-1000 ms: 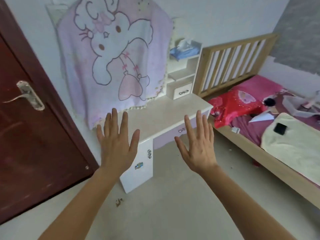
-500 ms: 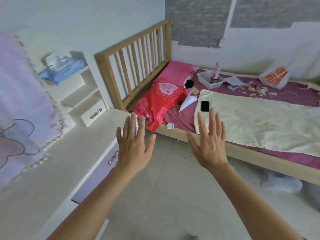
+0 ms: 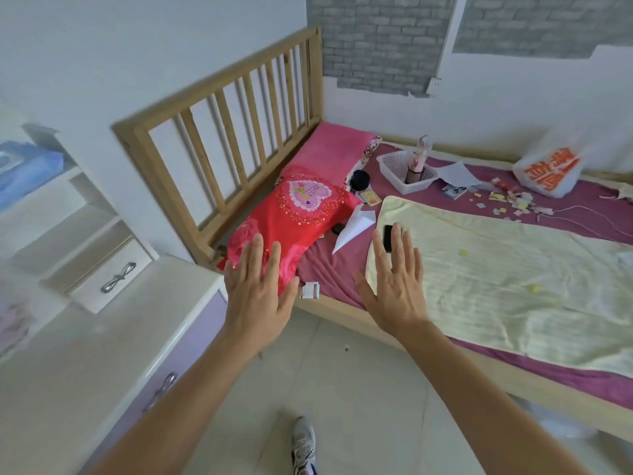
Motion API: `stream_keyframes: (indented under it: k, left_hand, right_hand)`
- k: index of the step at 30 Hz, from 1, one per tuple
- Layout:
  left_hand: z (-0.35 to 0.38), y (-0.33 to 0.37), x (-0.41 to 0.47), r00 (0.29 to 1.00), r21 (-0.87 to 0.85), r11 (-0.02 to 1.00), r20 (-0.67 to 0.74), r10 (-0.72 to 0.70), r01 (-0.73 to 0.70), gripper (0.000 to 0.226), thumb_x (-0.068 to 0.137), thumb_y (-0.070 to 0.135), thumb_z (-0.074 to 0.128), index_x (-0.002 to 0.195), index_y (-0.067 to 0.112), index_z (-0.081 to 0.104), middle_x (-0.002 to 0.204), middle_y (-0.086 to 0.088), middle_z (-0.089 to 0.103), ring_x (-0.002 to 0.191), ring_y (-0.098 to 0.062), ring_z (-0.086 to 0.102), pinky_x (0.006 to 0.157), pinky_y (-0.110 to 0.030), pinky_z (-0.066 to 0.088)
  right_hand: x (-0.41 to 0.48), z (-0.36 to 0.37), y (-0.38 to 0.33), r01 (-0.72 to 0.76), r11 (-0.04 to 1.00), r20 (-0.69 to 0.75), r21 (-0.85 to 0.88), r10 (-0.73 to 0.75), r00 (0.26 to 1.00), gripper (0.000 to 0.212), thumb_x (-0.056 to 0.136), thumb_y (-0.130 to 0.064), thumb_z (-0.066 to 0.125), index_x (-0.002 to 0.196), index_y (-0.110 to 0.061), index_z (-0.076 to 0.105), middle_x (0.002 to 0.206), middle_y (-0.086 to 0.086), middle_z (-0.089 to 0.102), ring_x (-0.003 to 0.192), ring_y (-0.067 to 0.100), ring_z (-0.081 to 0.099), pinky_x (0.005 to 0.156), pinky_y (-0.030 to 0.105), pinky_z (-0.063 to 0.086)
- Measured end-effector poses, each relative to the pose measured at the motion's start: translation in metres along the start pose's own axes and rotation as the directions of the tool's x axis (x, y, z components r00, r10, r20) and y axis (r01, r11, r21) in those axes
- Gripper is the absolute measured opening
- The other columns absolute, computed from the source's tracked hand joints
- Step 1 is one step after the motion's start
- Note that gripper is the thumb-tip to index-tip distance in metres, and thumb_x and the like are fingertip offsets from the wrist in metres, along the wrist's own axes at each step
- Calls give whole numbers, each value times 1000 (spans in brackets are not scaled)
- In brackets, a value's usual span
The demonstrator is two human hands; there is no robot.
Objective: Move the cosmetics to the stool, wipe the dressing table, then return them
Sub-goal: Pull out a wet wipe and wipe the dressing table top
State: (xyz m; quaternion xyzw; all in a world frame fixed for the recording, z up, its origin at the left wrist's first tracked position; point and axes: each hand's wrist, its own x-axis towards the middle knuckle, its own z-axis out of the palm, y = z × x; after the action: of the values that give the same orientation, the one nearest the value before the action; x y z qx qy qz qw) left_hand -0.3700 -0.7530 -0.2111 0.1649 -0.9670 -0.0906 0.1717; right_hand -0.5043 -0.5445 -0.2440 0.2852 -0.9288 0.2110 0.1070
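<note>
view has swung off the table (image 3: pixel 85 354) to the bed (image 3: pixel 346 311) right of it. left hand (image 3: pixel 258 296) and right hand (image 3: pixel 394 286) raised, fingers spread, holding nothing. cosmetics, stool not seen; task likely unstarted.

The dressing table (image 3: pixel 102 337) stands at my left, against the wall, its end just beside the wooden bed headboard (image 3: pixel 219 108). Its top is smooth and white. The lilac drawer fronts (image 3: pixel 195 332) below carry a silver bow-shaped handle (image 3: pixel 159 392). At the back sits a white shelf unit (image 3: pixel 65 214) with a small drawer (image 3: pixel 99 286), closed.
</note>
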Motion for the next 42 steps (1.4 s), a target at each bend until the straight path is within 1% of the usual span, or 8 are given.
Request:
stream_keyframes:
  k: [8,14,18,20,23,27,34,42]
  left_hand:
    - [70,-37,162,998,-17,1000,63,0,1,68,98,56,31,153,17,26,161,-14,16,147,-33,19,112,-64,25]
    - [81,-57,251,995,54,998,92,-29,24,69,98,55,32,154,15,23,162,-15,15,148,-34,18,114,-63,21]
    - [78,-76,285,986,127,979,41,-164,157,70,98,55,29,154,14,23,162,-13,17,148,-31,18,116,-59,18]
    - [72,-88,289,963,145,953,-1,-270,267,71,98,55,27,154,12,22,162,-12,15,149,-30,14,119,-56,13]
    - [53,-106,283,900,174,883,-73,-431,437,71,99,54,25,154,10,17,162,-12,11,150,-28,7,120,-54,8]
    - [12,-138,258,794,222,763,-205,-573,608,72,100,54,31,155,11,12,163,-11,6,150,-27,4,120,-54,7]
    - [-60,-209,198,606,246,559,-432,-668,792,72,98,54,30,154,10,18,163,-14,7,150,-31,9,118,-56,13]
    - [-111,-324,158,510,115,542,-538,-671,833,67,98,51,38,151,11,27,160,-15,19,147,-31,19,113,-52,25]
  right_hand:
    - [142,55,32,-50,996,100,-76,58,993,76,93,-54,24,159,-18,10,164,21,5,151,40,2,120,57,13]
    - [234,85,39,7,1000,90,-17,-6,996,75,96,-51,33,159,-21,7,165,15,-1,152,37,3,120,56,14]
    - [300,120,30,133,988,98,74,-140,985,77,99,-48,48,159,-18,9,165,15,-2,152,35,-1,121,58,11]
    - [333,135,16,212,971,140,112,-227,964,74,101,-49,42,159,-18,7,165,14,-6,152,35,-5,121,58,8]
    - [374,149,-21,318,927,189,197,-354,916,73,100,-55,31,159,-19,6,165,14,-7,152,34,-7,122,55,2]
    - [415,161,-93,506,812,154,291,-562,813,73,101,-50,41,159,-18,9,165,15,-1,152,32,-4,122,54,4]
    - [432,175,-249,681,581,58,445,-778,626,71,100,-45,42,157,-17,12,165,12,1,152,30,-1,122,48,4]
    - [402,187,-418,729,409,-64,549,-849,524,49,99,-30,49,141,-5,45,139,14,50,130,31,43,109,42,33]
